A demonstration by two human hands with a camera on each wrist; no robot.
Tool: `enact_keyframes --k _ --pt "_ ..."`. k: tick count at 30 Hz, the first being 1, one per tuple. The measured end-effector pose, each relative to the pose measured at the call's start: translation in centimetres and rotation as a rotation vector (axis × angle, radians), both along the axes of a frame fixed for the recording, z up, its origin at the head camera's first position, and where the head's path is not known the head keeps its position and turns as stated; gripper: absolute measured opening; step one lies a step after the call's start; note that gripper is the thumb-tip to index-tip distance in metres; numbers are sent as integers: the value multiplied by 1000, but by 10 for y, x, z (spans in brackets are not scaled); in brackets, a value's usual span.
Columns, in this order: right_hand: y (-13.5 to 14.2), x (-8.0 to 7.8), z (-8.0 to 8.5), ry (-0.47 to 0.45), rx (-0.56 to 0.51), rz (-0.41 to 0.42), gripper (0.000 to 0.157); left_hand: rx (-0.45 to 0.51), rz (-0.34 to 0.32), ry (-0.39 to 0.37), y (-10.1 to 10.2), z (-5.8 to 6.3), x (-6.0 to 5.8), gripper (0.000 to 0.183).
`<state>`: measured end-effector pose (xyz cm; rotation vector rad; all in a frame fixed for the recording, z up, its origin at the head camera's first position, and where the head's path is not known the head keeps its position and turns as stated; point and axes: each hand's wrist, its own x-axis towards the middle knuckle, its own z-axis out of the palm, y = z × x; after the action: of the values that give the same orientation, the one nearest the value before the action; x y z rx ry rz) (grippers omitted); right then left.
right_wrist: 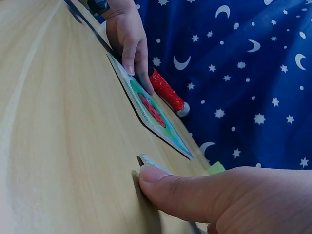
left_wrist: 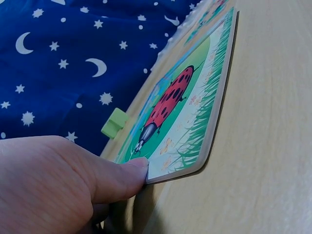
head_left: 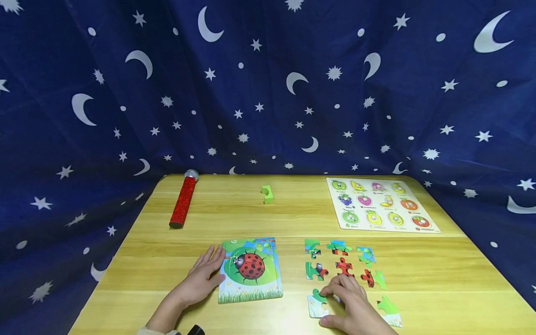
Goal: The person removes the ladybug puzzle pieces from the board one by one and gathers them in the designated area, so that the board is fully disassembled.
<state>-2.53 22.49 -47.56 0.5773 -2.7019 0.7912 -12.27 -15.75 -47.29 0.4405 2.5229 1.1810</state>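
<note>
My left hand [head_left: 200, 279] rests along the left edge of a square ladybug picture board [head_left: 251, 266], its fingers fairly straight. In the left wrist view, the thumb [left_wrist: 127, 178] touches the board's corner. To the right of the board, my right hand [head_left: 353, 307] pinches a jigsaw puzzle piece [head_left: 316, 308] in white and green, index finger at its top and thumb at its lower edge. The right wrist view shows the thumb [right_wrist: 161, 180] against that piece's edge. Another piece is partly hidden under the right hand.
Several loose jigsaw pieces [head_left: 313, 271] lie in rough rows around the right hand. A fruit board [head_left: 378, 204] is at the back right. A red glittery microphone [head_left: 183, 202] lies at the back left, and a green notched block [head_left: 267, 194] at the back middle. A starry blue curtain [head_left: 268, 107] hangs behind.
</note>
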Motion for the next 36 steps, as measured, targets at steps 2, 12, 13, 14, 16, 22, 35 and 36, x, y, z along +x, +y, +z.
enact_keyframes --k 2,12,13,14,16,22,35,36 --pt "1 0 0 -7 2 2 40 -3 -1 0 0 -1 0 61" --pt "7 1 0 -38 21 -13 35 -2 2 -4 1 0 -1 61" --pt "7 0 -1 -39 22 -10 34 -3 3 -4 1 0 -1 61" --pt "8 0 -1 -42 22 -7 34 -2 3 -5 2 0 -1 61" --pt "9 0 -2 -40 22 0 34 -3 3 -5 2 0 -1 61" --pt "9 0 -2 -39 19 -3 33 1 3 -2 2 0 0 61" --pt "10 0 -3 -22 15 24 33 -14 12 5 2 -3 -2 60" --pt "10 1 -3 -23 15 25 33 -12 11 3 2 -3 -2 60"
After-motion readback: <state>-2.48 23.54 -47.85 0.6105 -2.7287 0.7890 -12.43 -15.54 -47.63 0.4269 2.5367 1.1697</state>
